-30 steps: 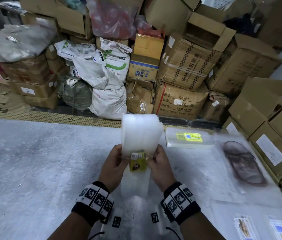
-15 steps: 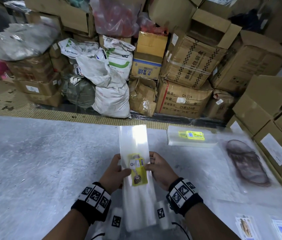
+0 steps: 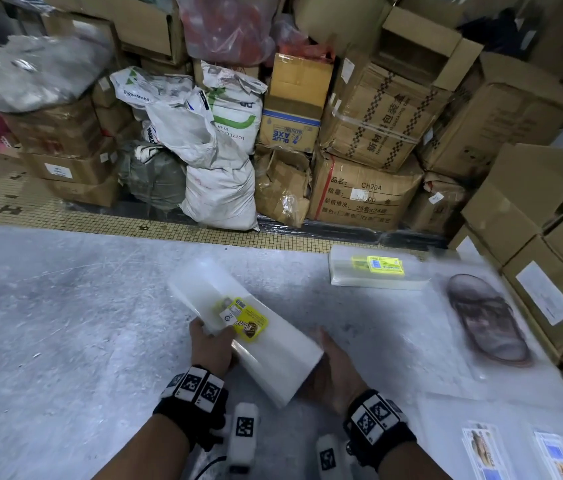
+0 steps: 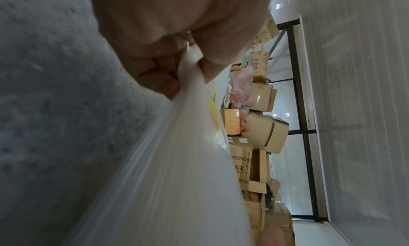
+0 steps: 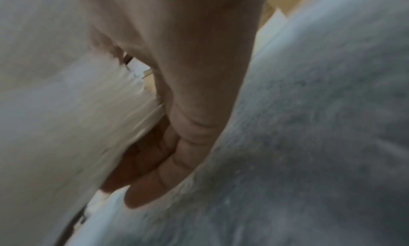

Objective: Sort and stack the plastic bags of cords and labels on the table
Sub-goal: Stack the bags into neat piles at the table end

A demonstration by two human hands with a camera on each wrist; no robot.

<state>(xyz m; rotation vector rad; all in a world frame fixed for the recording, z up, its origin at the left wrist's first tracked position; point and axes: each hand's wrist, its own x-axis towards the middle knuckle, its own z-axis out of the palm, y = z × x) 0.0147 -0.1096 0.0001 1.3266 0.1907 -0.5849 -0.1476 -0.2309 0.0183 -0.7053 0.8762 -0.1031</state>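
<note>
Plastic bag bundle (image 3: 238, 327): swung from upright to a diagonal tilt, low over table (image 3: 65, 323)
Left hand (image 3: 211, 348): pinches its edge
Right hand (image 3: 337, 372): relaxed, cupped beneath
Meaning: probably heading to the far stack (image 3: 373, 271)

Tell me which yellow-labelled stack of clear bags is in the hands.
The near stack of clear bags, lying slantwise, gripped by the left hand with the right hand beneath its end. The other stack lies untouched farther back.
</note>
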